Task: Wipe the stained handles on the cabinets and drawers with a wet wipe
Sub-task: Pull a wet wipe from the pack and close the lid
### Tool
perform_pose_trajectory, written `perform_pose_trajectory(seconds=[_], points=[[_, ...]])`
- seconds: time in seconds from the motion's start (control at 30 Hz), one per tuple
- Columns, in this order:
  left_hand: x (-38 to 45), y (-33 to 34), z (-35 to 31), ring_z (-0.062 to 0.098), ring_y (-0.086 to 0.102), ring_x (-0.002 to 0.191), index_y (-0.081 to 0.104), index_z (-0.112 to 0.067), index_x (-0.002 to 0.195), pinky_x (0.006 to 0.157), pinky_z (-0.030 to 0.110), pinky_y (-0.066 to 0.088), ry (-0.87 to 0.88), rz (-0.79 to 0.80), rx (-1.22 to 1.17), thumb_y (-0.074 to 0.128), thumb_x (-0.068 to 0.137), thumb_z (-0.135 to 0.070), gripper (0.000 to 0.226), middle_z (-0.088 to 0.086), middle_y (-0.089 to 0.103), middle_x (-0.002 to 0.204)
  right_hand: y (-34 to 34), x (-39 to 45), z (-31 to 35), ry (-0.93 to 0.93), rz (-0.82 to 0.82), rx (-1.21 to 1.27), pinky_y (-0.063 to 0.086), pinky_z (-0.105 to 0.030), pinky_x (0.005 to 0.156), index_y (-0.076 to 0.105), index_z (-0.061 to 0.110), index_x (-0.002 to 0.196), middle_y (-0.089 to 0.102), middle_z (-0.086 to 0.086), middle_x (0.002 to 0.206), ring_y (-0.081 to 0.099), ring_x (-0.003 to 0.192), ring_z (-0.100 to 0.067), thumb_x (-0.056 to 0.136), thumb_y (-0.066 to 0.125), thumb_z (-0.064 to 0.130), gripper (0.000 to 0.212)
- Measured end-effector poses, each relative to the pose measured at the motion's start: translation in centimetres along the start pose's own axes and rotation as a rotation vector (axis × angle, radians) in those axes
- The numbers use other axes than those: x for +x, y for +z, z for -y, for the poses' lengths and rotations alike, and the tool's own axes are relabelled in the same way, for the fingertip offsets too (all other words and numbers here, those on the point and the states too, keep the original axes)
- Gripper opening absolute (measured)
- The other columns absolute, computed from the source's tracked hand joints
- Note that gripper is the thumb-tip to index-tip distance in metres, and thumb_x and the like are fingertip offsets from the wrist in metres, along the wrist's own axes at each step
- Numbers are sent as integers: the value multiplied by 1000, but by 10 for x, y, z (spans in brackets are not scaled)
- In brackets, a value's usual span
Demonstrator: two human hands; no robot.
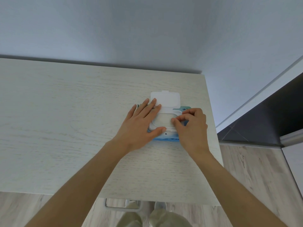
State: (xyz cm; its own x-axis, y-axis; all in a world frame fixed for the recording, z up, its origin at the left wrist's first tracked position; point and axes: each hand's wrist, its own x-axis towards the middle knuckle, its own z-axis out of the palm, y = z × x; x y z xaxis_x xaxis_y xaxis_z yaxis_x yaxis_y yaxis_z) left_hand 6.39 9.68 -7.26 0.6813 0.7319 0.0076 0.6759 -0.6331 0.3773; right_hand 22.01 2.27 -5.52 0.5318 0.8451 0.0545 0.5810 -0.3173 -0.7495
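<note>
A blue pack of wet wipes (167, 138) lies on the pale wooden cabinet top (65, 112), near its right edge. Its white plastic lid (167, 97) is flipped open toward the wall, showing the oval opening (163, 120). My left hand (141, 125) lies flat on the left side of the pack, fingers straight, thumb along the front rim. My right hand (190, 126) is at the opening's right edge with fingertips pinched together; what they pinch is too small to tell. A metal drawer handle (123, 208) shows below the front edge.
A plain grey wall rises behind the cabinet. To the right lie a dark floor strip (262, 118) with a white skirting board and light wood-look flooring (255, 177). My legs and feet (154, 215) stand in front of the cabinet.
</note>
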Motion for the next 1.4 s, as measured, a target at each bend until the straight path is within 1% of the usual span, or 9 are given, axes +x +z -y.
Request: perform_pose_trajectory(seconds=[0.2,0.4,0.63,0.77,0.83,0.93,1.07,1.2,1.4], points=[[0,2,-3,4,-6,144,19,-34,150,119,38,-1,-60,-37,-40,38,86,-67,75,-13,4,159,-6,4,12,69,81,97,24,-30,101,51,36,65,40,22,91,42,109,-11,87,67,24,30],[2,-2,-16,11,10,145,33,-29,147,119,43,10,-99,-107,-60,15,76,-77,88,-9,21,156,-3,9,39,35,156,271,37,-45,104,61,39,70,50,22,96,49,106,-6,85,68,34,18],[-1,2,-23,18,23,141,2,-48,143,114,38,28,-53,-296,-326,42,102,-24,62,3,15,158,-15,7,-1,-92,106,236,40,-5,86,71,18,105,53,21,98,50,93,15,90,64,21,17],[-3,4,-18,35,27,140,56,-13,132,110,54,28,59,-405,50,42,98,-23,38,13,29,152,-9,-2,-13,-242,90,80,41,-43,100,72,14,101,53,12,109,52,109,-6,88,67,14,14],[-4,2,-19,32,37,136,61,-7,125,110,54,29,55,-338,156,33,98,-30,46,9,46,142,-5,-7,-16,-298,44,32,39,-44,100,72,13,101,52,10,111,51,111,-11,87,68,12,15],[-11,5,-16,20,19,144,38,-16,144,119,44,11,-7,-203,72,16,98,-51,62,-2,30,152,-3,-13,-19,-324,-1,-13,24,-25,94,71,17,102,50,13,111,43,110,3,86,68,14,16],[-15,12,-5,3,-15,143,-8,-36,143,118,32,-7,-32,-86,44,3,89,-60,60,-20,-10,152,-3,-7,-14,-385,-4,-162,16,-25,83,73,21,99,60,7,106,42,104,0,84,72,21,15],[-15,14,-4,1,-16,142,-8,-40,142,119,35,-2,-41,-79,-3,6,87,-65,62,-23,-11,152,-1,2,-2,-446,-5,-266,12,-25,81,75,20,86,66,5,92,53,98,-21,80,75,21,5],[-15,15,-5,4,-6,145,4,-37,143,120,40,6,-28,-123,-97,20,89,-63,62,-19,1,153,-3,10,-1,-495,68,-253,13,-24,83,73,20,77,65,9,84,51,92,-14,80,76,16,5]])
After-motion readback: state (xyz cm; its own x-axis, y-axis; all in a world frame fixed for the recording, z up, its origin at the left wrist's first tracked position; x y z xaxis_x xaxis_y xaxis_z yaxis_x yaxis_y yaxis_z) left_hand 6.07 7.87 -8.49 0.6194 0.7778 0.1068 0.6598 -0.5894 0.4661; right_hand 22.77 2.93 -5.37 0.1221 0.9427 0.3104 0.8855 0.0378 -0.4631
